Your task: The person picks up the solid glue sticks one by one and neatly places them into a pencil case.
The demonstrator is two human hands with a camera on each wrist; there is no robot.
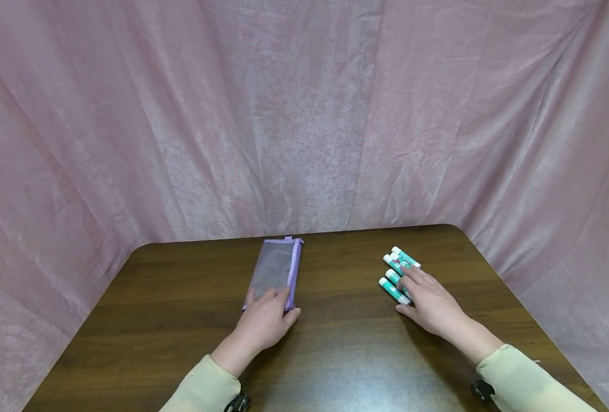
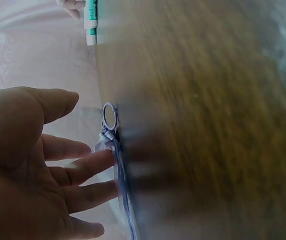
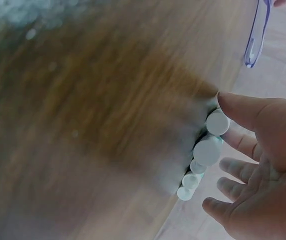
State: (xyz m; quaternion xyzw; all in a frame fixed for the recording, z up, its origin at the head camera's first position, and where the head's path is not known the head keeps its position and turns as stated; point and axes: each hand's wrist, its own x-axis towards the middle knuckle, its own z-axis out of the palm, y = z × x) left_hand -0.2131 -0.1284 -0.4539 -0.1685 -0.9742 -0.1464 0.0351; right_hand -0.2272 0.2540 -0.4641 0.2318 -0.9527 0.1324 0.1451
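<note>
A flat zip pouch [image 1: 273, 266] with a grey see-through face and purple edging lies left of the table's middle. My left hand [image 1: 264, 320] rests its spread fingertips on the pouch's near end, thumb off to the right side. The left wrist view shows the zip's ring pull [image 2: 110, 116] near those fingers. On the right, several green-and-white glue sticks [image 1: 391, 290] lie side by side at a slant. My right hand [image 1: 433, 300] reaches over their near ends with loosely bent fingers, partly covering them. In the right wrist view its thumb is beside the nearest glue stick [image 3: 217, 122].
Both pouch and glue sticks lie on a dark brown wooden table [image 1: 335, 343] with rounded far corners. A pink curtain [image 1: 304, 114] hangs behind the table and along its sides. Light reflects off the table's near middle.
</note>
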